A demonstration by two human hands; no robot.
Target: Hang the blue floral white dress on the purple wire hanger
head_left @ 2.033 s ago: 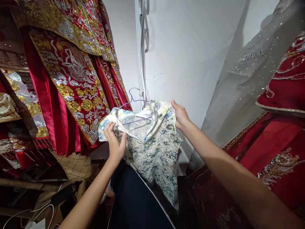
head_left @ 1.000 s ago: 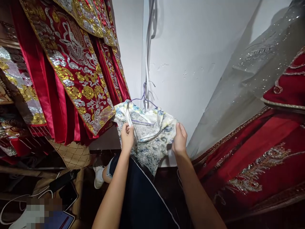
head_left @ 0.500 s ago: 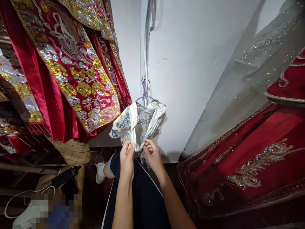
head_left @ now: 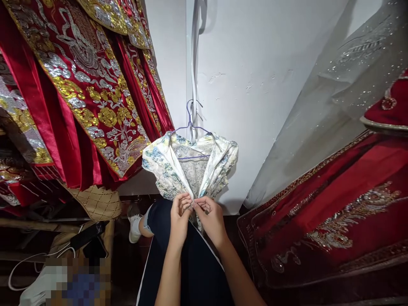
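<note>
Below the purple hanger [head_left: 190, 127], a pale floral blouse [head_left: 188, 165] hangs against the white wall [head_left: 255, 63]; the left hand [head_left: 179, 219] and right hand [head_left: 212, 219] meet at the blouse's lower front, fingers pinched narrow on its two edges, touching each other; left of the blouse hang red embroidered robes [head_left: 79, 85]; right of it lies a red gown [head_left: 334, 204].

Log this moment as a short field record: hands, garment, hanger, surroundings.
left hand: fingers pinching the garment's left front edge
right hand: fingers pinching the right front edge, meeting the left
garment: cream floral top, on the hanger, front open above the hands
hanger: purple wire, hooked by the white wall
left side: red embroidered robes
</note>
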